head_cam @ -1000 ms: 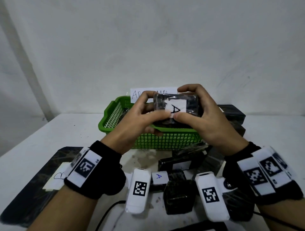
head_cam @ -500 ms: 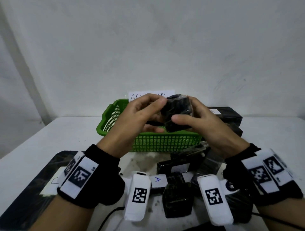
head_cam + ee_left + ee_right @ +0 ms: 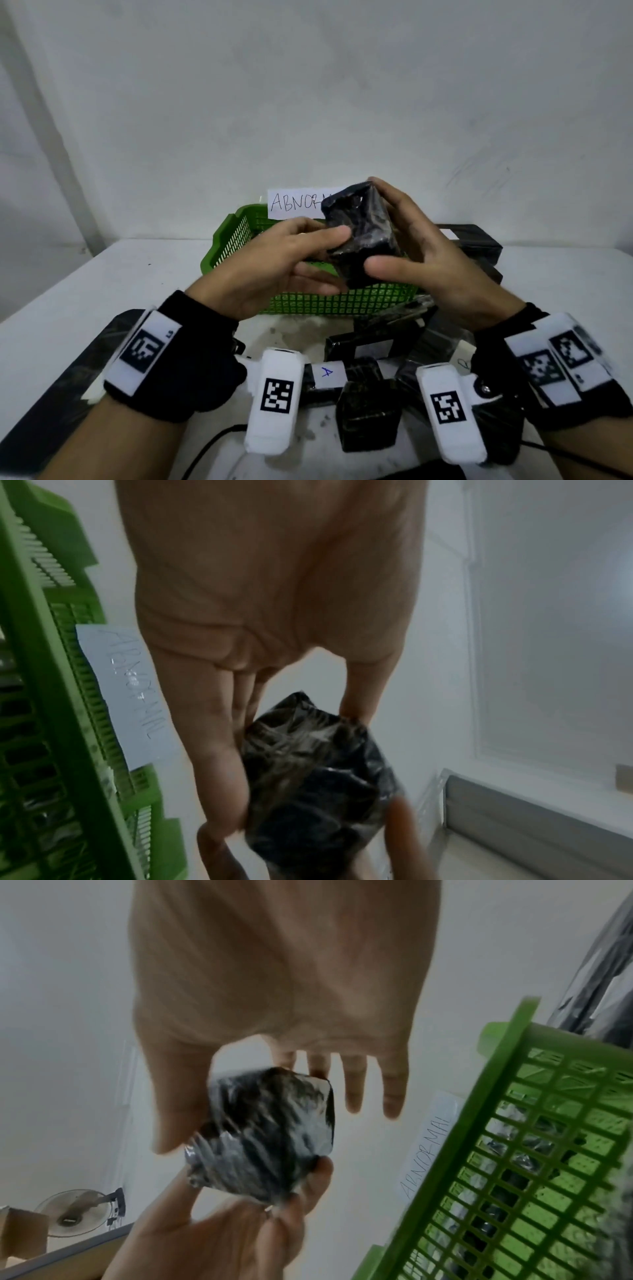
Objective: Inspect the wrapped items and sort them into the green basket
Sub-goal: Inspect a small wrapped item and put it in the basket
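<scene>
Your left hand [image 3: 274, 270] and right hand [image 3: 435, 253] are raised, facing each other, fingers and thumbs pinching between them.

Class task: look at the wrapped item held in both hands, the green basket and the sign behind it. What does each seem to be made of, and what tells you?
Wrapped item: a dark block in clear glossy film, probably plastic; it shows creases and bright glints.
Basket: moulded plastic, matt green, with an even lattice wall.
Sign: white paper, apparently, flat and hand-lettered.

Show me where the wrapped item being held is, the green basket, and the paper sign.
wrapped item [image 3: 363, 236], head view, its dark front face.
green basket [image 3: 342, 301], head view, near mesh wall.
paper sign [image 3: 294, 204], head view, handwritten lettering.
</scene>
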Motion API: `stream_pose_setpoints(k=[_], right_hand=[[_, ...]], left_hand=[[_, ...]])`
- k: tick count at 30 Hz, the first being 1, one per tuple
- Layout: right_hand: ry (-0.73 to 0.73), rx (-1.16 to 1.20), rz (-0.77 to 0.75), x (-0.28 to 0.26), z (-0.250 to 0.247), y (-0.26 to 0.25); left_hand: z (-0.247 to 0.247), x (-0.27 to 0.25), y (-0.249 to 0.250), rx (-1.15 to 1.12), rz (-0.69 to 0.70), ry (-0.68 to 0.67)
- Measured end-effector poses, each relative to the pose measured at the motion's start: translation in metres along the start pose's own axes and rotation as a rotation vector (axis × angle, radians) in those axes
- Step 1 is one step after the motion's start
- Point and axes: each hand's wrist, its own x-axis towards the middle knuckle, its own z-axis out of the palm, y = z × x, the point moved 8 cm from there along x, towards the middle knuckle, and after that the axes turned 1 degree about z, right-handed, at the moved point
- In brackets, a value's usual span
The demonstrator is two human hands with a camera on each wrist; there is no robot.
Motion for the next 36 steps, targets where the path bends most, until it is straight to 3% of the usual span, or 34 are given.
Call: stream_pose_setpoints(k=[5,11,15,21,26,30,36], right_hand=[[0.114,0.006,0.107,0.001,-0.014,0.003],[0.264,-0.059,0.037,-0.003,-0.02,-0.001],[0.219,-0.082,0.037,-0.002,-0.016,-0.002],[0.062,0.183,0.287,-0.003,-0.014,0.016],[0.148,0.251,0.236,0.0,-0.012,0.012],[0.246,0.173,0.116,-0.001,-0.02,0.0],[0.157,-0.046,-0.007,-0.003,-0.013,-0.008]], left_hand=[[-0.004,0.002,0.003,0.135,0.129,0.097],[0.006,-0.001,0.008,0.251,0.18,0.051],[0.003,0.001,0.006,0.239,0.181,0.076],[-0.003,0.001,0.015,0.359,0.388,0.151],[0.005,0.0,0.02,0.374,0.525,0.093],[0.004,-0.002,0.02,0.249,0.452,0.053],[0.004,0.003,0.001,0.122,0.171,0.03]])
